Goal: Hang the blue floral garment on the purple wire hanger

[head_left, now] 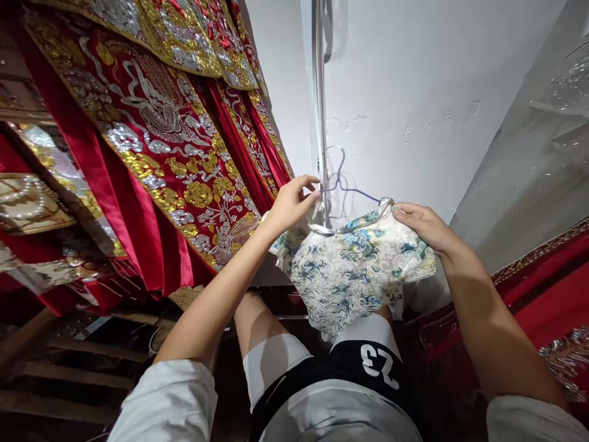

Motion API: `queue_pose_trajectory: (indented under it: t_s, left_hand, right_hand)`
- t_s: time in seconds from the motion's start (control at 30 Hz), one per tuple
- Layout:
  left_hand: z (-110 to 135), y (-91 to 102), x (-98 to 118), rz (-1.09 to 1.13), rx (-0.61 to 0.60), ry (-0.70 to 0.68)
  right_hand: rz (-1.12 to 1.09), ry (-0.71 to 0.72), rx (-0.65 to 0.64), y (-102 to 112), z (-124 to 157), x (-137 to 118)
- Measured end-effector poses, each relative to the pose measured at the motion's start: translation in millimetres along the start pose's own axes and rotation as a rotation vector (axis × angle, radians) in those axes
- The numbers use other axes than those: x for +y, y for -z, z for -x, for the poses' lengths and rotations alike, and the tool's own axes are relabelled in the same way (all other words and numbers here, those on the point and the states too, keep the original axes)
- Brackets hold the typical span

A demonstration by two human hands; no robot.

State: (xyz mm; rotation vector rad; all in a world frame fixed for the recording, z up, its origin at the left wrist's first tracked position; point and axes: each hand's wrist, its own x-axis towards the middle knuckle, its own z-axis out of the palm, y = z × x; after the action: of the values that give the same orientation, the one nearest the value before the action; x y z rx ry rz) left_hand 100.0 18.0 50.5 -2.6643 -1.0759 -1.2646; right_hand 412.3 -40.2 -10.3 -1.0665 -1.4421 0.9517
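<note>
Watching from afar through the head camera, I had both hands up in front of the white wall [405, 73], with the floral shirt [350, 264] between them. My left hand [293, 202] had thumb and forefinger pinching the near end of the purple hanger [338, 182], just beside a pale upright strip [317, 92] on the wall. My right hand [426, 222] was pinching the shirt at its shoulder, close to the collar, where the hanger's other arm met the neck opening. The hook pointed up towards the wall, and I could not tell whether it touched anything. The shirt hung down from there, its lower edge over the wearer's lap, above the black-and-white shorts [372, 362] marked 23. To the left hung red embroidered cloth [156, 123] in gold and silver, with wooden slats [78, 371] lower down. More red fabric [552, 307] lay off to the right.
</note>
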Motion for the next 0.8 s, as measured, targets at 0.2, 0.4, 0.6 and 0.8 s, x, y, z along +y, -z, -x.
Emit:
queue_pose_trajectory:
  t_s: [0.2, 0.4, 0.6, 0.8]
  left_hand:
    - [9.3, 0.2, 25.3, -0.171, 0.046, -0.103]
    - [44.8, 5.2, 46.2, -0.239, -0.315, -0.019]
    - [63.0, 44.0, 45.1, 0.067, -0.437, 0.001]
    - [62.5, 67.6, 39.3, 0.414, -0.553, -0.030]
  right_hand:
    - [-0.116, -0.060, -0.005, -6.1, 45.9, 1.5]
    - [-0.107, -0.094, -0.576, -44.5, 93.6, -2.3]
    - [0.027, 0.170, -0.594, -78.3, 78.9, 9.7]
    - [0.515, 0.439, -0.252, -116.2, 33.9, 41.2]
